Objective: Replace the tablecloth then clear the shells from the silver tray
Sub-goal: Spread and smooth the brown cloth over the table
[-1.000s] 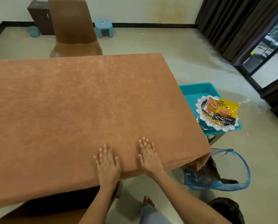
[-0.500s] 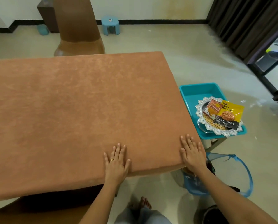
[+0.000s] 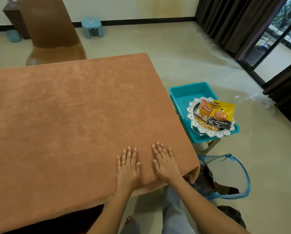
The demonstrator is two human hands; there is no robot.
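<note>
Flat and empty, left grip point(image 3: 127, 168) and right grip point(image 3: 166, 164) smooth the tablecloth point(image 3: 73, 115) at the counter's near-right corner; silver tray point(image 3: 191, 116) likely next.

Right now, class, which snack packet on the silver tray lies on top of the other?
The yellow almonds packet; its edge overlaps the orange packet lying beside it.

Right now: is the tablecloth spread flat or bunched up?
Spread flat. The tablecloth covers the whole visible tabletop without folds and drapes over the near corner; left hand and right hand lie flat on it.
</note>
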